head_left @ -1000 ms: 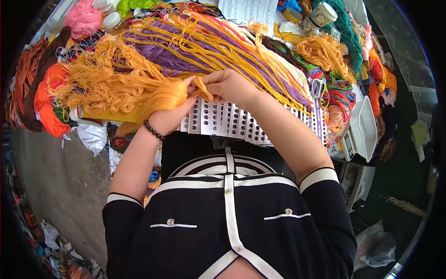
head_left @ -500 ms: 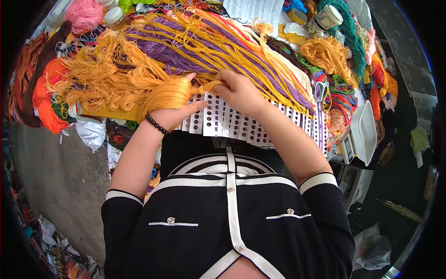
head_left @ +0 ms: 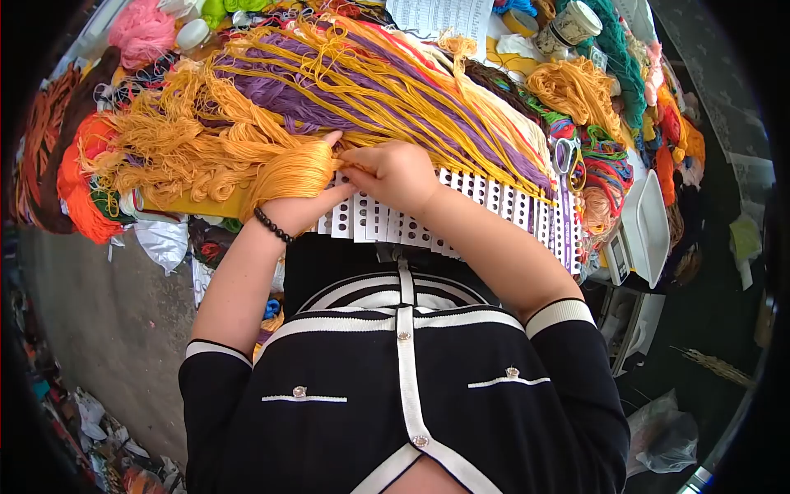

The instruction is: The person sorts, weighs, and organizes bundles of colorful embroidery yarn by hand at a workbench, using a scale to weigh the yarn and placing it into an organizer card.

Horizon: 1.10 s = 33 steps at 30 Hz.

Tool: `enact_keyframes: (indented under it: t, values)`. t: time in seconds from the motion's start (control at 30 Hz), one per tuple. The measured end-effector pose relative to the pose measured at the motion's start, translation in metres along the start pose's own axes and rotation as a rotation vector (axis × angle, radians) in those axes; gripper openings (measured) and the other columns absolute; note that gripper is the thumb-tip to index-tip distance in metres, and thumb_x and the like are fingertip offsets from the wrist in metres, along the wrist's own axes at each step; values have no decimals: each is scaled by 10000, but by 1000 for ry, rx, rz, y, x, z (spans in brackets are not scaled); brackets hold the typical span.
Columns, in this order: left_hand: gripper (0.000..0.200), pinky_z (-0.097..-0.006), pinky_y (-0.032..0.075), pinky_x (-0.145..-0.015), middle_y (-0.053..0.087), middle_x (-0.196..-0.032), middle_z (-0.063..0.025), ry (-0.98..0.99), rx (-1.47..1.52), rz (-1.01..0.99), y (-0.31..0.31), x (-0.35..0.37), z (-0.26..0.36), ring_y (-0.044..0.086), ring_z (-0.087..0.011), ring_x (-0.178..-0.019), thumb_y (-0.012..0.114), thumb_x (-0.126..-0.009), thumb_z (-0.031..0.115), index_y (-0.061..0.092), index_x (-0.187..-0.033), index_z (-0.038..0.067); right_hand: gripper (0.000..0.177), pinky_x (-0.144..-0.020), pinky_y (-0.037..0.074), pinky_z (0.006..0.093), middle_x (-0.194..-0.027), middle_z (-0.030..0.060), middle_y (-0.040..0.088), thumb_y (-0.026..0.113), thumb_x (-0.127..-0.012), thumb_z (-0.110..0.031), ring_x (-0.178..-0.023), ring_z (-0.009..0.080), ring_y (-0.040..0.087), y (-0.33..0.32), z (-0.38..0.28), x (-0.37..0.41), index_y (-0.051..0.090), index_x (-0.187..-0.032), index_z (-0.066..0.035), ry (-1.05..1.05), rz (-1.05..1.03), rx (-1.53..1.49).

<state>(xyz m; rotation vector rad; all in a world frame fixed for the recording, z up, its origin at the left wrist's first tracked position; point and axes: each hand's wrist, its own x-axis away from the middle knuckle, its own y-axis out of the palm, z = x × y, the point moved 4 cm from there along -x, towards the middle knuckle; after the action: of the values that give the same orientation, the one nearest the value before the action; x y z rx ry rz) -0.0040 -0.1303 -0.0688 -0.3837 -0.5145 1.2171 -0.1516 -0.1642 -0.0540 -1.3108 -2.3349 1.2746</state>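
Note:
A thick skein of orange thread [head_left: 296, 171] is draped over the back of my left hand [head_left: 309, 211]. Only its thumb and one fingertip show past the thread, and they point toward my right hand [head_left: 401, 174]. With bent fingers, my right hand pinches the skein's gathered right end beside the left thumb. Beneath both hands lie white cards with punched holes [head_left: 366, 218]. Purple and mustard thread strands [head_left: 378, 99] run across the cards' upper part. To the left spreads a looser heap of orange thread [head_left: 181, 140].
Scissors [head_left: 564, 156] lie at the right end of the cards. Further right stands a scale with a white tray [head_left: 646, 222]. A printed sheet [head_left: 444, 20] and a patterned cup [head_left: 568, 29] are at the back. Pink thread [head_left: 141, 33] is at the far left.
My right hand has moved left along the thread, up to my left thumb, and turned so its back shows more. My left hand stays nearly in place with the skein over it.

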Motion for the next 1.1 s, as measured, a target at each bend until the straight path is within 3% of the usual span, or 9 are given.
enact_keyframes:
  t: [0.17, 0.3, 0.43, 0.53, 0.73, 0.87, 0.9, 1.03, 1.1]
  values:
    - [507, -327, 399, -915, 574, -1103, -90, 7, 124, 193, -28, 16, -14, 530, -192, -1024, 525, -861, 139, 382, -1345, 92, 170, -616, 495, 322, -821, 71, 647, 670, -754, -229, -717, 238, 619, -1, 4, 1, 703, -898, -145, 44, 56, -11]
    - [484, -192, 433, -647, 572, -855, -24, -209, 601, 196, -88, 35, -51, 476, -59, -686, 516, -869, 97, 401, -1339, 102, 177, -632, 494, 323, -820, 50, 636, 675, -759, -241, -741, 233, 615, 0, 7, 2, 704, -903, -143, 75, 39, -6]
    - [490, -153, 393, -592, 541, -822, -7, -175, 681, 251, -117, 45, -41, 437, -36, -657, 522, -882, 101, 372, -1347, 62, 225, -649, 493, 326, -807, 52, 624, 694, -745, -252, -735, 228, 614, 3, 10, 2, 695, -934, -131, 102, 37, -47]
    - [566, -175, 424, -621, 548, -1141, -81, -143, 978, 679, -136, 65, -43, 474, -57, -707, 537, -895, 180, 284, -1375, 24, 306, -645, 493, 325, -801, 64, 623, 708, -732, -241, -724, 225, 614, -8, -3, 9, 667, -1006, -112, 152, 16, -100]
    - [695, -255, 452, -742, 357, -1373, -160, 231, 1180, 275, -99, 130, -5, 505, -151, -990, 540, -887, 365, 220, -1395, 16, 212, -641, 490, 340, -795, 106, 621, 687, -753, -145, -733, 238, 611, 0, -76, 24, 621, -925, -40, -72, -169, -254]
    - [890, -334, 392, -916, 377, -1356, -193, 333, 1095, 350, -90, 139, 31, 459, -224, -1141, 481, -813, 632, 275, -1365, -34, 525, -856, 443, 334, -1073, 145, 593, 756, -710, -255, -997, 269, 566, 15, -127, -15, 547, -1104, 21, -58, -263, -557]
    - [935, -342, 362, -952, 394, -1343, -195, 391, 801, 370, -91, 141, 40, 436, -234, -1175, 442, -784, 693, 312, -1344, -45, 525, -856, 443, 334, -1073, 145, 593, 756, -710, -255, -997, 269, 566, 25, -136, -19, 547, -1104, 21, -82, -269, -565]
    - [1047, -355, 307, -1010, 431, -1316, -187, 366, 224, 387, -105, 157, 55, 395, -241, -1229, 336, -725, 809, 390, -1286, -72, 421, -816, 441, 263, -1032, 54, 610, 720, -773, -219, -918, 125, 548, 58, -174, -14, 566, -1097, 0, -86, -789, -1083]
    - [1019, -348, 310, -1009, 447, -1307, -167, 362, 432, 408, -98, 171, 32, 410, -209, -1213, 331, -745, 793, 391, -1285, -69, 294, -787, 445, 250, -914, 18, 638, 708, -787, -185, -860, 95, 551, 67, -180, -4, 616, -1020, -31, 55, -1098, -1021]
